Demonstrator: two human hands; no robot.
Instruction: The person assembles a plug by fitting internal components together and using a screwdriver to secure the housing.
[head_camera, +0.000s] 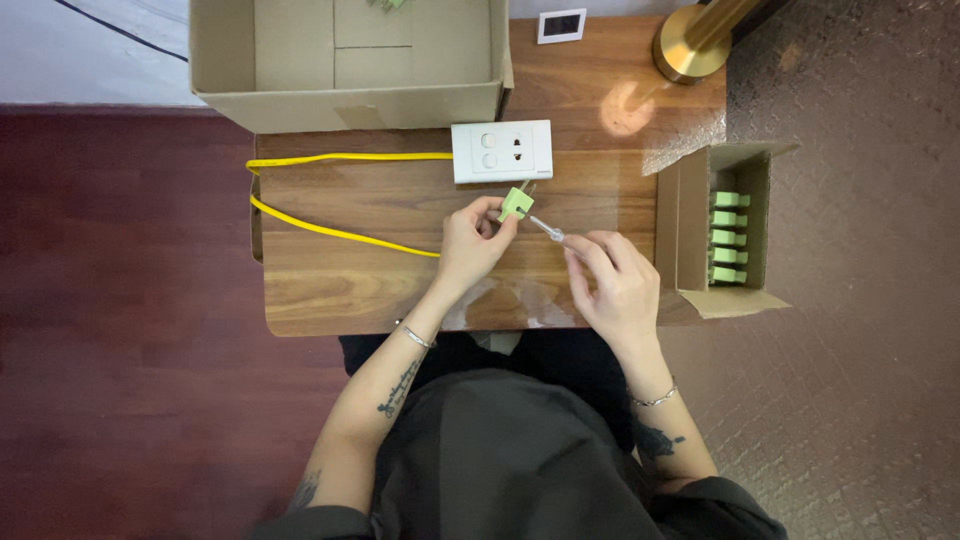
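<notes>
- Left hand (468, 243) pinches a small green plug (517, 204) above the wooden table (340, 280).
- Right hand (618, 283) grips a slim screwdriver (546, 229), tip at the plug.

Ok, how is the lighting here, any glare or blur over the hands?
Head view: evenly lit and sharp; a bright glare patch on the wooden table beside the brass lamp base, clear of both hands. The left hand with the green plug and the right hand with the small screwdriver show crisply.
</notes>
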